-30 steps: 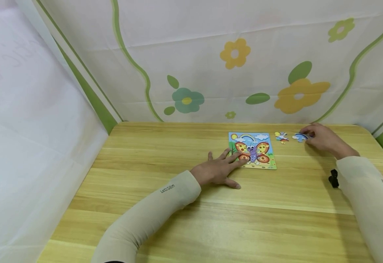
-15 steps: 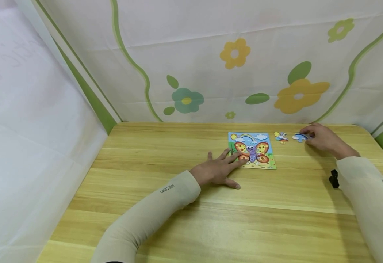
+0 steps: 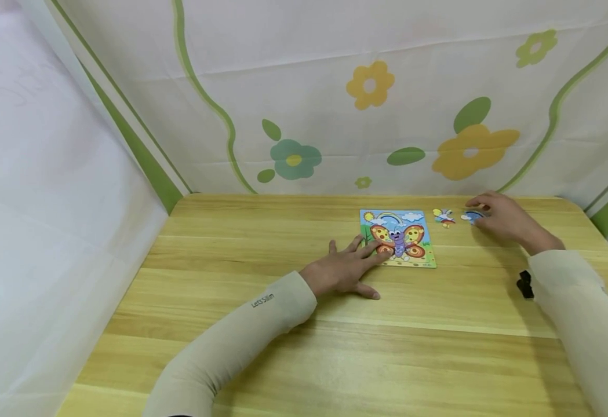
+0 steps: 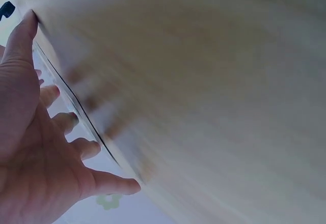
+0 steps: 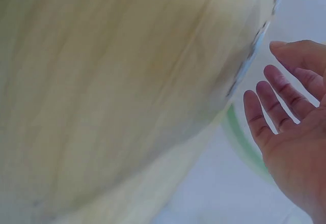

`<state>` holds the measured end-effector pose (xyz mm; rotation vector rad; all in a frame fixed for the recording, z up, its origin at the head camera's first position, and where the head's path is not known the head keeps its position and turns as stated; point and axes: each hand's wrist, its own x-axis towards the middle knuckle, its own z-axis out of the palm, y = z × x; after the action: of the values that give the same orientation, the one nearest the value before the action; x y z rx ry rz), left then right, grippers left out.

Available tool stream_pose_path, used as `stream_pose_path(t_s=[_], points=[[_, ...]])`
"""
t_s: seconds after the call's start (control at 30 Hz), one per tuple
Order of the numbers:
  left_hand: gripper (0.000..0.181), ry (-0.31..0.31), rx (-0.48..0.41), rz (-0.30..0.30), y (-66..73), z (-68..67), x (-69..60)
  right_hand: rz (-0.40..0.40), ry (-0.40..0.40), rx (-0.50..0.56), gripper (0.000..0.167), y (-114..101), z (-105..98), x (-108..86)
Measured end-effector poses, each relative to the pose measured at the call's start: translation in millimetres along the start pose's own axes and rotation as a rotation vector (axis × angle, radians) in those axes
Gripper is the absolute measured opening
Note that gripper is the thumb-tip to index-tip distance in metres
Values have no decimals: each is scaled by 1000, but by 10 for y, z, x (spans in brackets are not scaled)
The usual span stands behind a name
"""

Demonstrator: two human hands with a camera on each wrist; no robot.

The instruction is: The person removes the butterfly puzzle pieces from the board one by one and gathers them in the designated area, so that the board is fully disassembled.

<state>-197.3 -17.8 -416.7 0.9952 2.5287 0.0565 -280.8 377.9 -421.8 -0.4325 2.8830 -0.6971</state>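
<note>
on a wooden counter, a left hand spreads its fingers, the tips resting on the lower left of a butterfly puzzle. to the puzzle's right lie a sun piece, then a rainbow piece. a right hand hovers just beside the rainbow piece, fingers loose and parted, gripping nothing. flowered cloth hangs behind.

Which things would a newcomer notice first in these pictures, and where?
Probably the bright butterfly puzzle at the back of the table, with the left hand on its lower left. Then the big orange flower on the cloth behind and two loose pieces by the right hand.
</note>
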Motion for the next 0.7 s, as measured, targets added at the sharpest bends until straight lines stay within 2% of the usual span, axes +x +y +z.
stream_pose_path(t_s=[0.3, 0.5, 0.7], points=[[89, 8, 30, 49, 109, -14, 17, -139, 4, -11, 40, -470, 82, 124], [89, 6, 46, 59, 178, 0, 69, -200, -20, 6, 38, -714, 198, 207], [89, -8, 50, 50, 189, 13, 100, -252, -51, 10, 40, -904, 316, 251]])
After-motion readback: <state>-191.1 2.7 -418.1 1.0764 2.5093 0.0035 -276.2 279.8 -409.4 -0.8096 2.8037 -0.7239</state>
